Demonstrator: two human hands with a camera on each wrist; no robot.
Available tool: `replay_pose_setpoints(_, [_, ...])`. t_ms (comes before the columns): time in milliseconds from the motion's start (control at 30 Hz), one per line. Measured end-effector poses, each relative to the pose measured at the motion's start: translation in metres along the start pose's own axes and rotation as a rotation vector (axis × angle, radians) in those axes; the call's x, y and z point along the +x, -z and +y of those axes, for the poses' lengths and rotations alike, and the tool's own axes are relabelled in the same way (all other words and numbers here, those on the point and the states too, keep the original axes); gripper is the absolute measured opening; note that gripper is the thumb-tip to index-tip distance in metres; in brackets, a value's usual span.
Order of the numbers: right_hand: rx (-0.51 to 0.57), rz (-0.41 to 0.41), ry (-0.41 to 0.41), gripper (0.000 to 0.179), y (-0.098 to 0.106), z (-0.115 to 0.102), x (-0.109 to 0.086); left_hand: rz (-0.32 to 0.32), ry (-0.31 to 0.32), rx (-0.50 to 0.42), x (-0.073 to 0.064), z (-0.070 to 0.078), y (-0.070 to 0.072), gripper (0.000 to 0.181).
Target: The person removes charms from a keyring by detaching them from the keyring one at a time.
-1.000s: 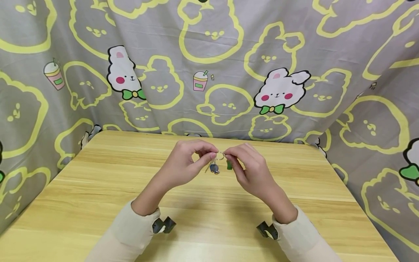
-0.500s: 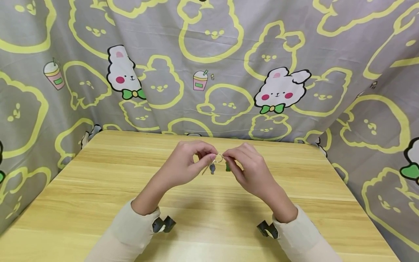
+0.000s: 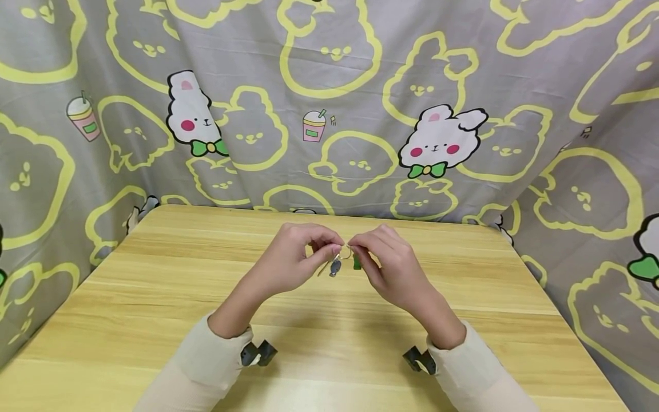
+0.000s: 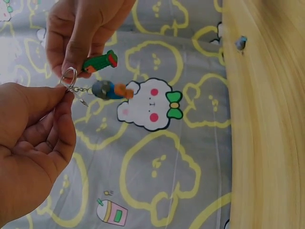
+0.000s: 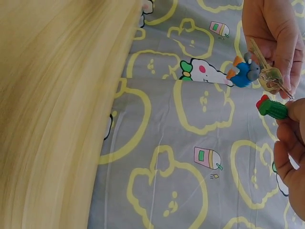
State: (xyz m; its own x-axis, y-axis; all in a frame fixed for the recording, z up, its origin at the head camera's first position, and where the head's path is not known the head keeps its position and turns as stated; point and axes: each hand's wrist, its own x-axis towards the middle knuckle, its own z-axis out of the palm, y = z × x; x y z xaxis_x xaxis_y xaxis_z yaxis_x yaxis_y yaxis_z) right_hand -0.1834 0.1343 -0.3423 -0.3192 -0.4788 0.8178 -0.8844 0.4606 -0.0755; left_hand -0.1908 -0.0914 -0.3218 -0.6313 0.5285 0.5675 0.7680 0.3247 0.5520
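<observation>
Between the thumb and fingertips of my left hand (image 3: pixel 293 257), one side of a metal key ring (image 4: pixel 70 75) is pinched. My right hand (image 3: pixel 393 263) pinches the other side, where the fingertips partly cover the ring. A blue-and-grey elephant charm (image 5: pixel 245 71) with orange feet hangs on a short chain (image 4: pixel 81 89). Beside the left fingers, a brass key (image 5: pixel 269 78) dangles. The green charm with a red end (image 5: pixel 272 108), cactus-like, hangs by the right fingertips. Both hands are raised above the table.
A wood-grain table (image 3: pixel 329 355) lies below the hands. Grey patterned cloth (image 3: pixel 350 74) hangs behind it and at both sides. Dark wrist devices (image 3: pixel 258 353) sit at both cuffs. A small blue-grey shape (image 4: pixel 241 44), unclear in kind, shows over the wood in the left wrist view.
The elephant charm has swung round from a broader side to a narrower one. The ring has tilted and dropped slightly. Both hands keep their pinch and have barely shifted.
</observation>
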Motion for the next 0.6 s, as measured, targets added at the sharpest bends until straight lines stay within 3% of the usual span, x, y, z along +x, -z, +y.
replay_pose_setpoints(267, [0.015,-0.004,-0.024,0.021,-0.0009,0.0000,-0.0002,0.026,0.009,0.002,0.0000,0.0014,-0.0005,0.003])
replay_pose_setpoints(600, [0.018,-0.006,-0.034,0.013,0.0003,-0.0015,-0.0002,0.007,0.023,0.008,-0.0004,0.0021,-0.0014,0.003])
